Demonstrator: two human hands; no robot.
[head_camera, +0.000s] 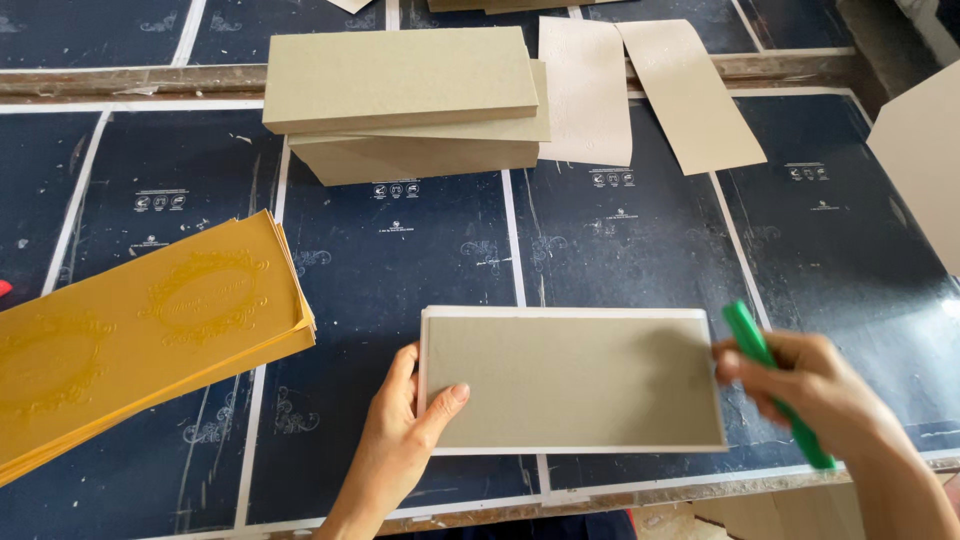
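You look down at a dark blue printed worktop (620, 260) crossed by pale lines. Directly in front of you lies a grey rectangular board (573, 378) resting on a slightly larger white sheet whose edges show as a thin border all round. Your left hand (400, 430) pins the board's left end, thumb on top and fingers spread along the edge, which seems meant to keep it square on the sheet. Your right hand (800, 385) touches the right end while closed around a green tool (775, 385), angled down toward the table's near edge.

To your left, a fanned stack of yellow embossed sheets (140, 335) lies near the board but apart from it. Farther back sits a stack of grey boards (405, 100), with two loose beige strips (640, 90) beside it. Another beige sheet (925, 160) enters at the right edge. Nothing lies between your hands and the board.
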